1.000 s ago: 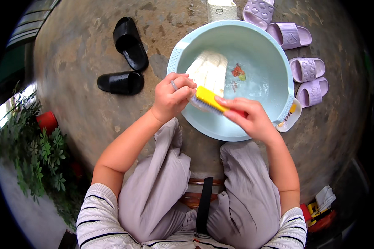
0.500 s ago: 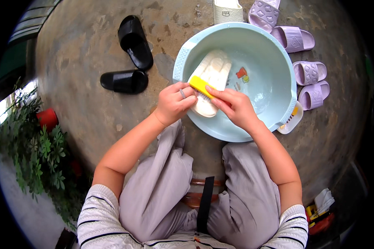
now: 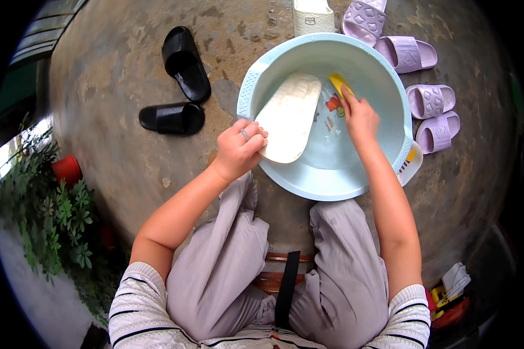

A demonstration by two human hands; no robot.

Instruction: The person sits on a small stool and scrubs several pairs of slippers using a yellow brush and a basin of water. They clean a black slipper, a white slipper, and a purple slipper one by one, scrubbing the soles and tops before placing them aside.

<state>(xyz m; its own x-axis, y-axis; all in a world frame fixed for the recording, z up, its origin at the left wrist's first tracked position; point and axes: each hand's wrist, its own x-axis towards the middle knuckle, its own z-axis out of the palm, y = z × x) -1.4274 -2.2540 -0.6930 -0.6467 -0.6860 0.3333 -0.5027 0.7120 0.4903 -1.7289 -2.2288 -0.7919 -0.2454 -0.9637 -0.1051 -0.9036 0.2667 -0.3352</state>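
Over a light blue basin [image 3: 387, 96], the left hand [image 3: 240, 148] is clamped on the edge of a white slipper [image 3: 289, 119], held at the basin's left side. The right hand [image 3: 360, 118], well apart, has a yellow brush [image 3: 338, 83] gripped. Black slides [image 3: 163, 118] lie off left.

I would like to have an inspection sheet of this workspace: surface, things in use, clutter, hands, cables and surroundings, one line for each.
Surface: stained, bare-looking floor under a pale blue basin.
Things in use: white slipper and yellow brush, both at the basin.
Clutter: black slides left of the basin; lilac slides along its right.
Hands: left hand holds the slipper's near end; right hand grips the brush, apart from the slipper.
Cables: nothing seen.
Surroundings: leafy green plant and red pot at far left.
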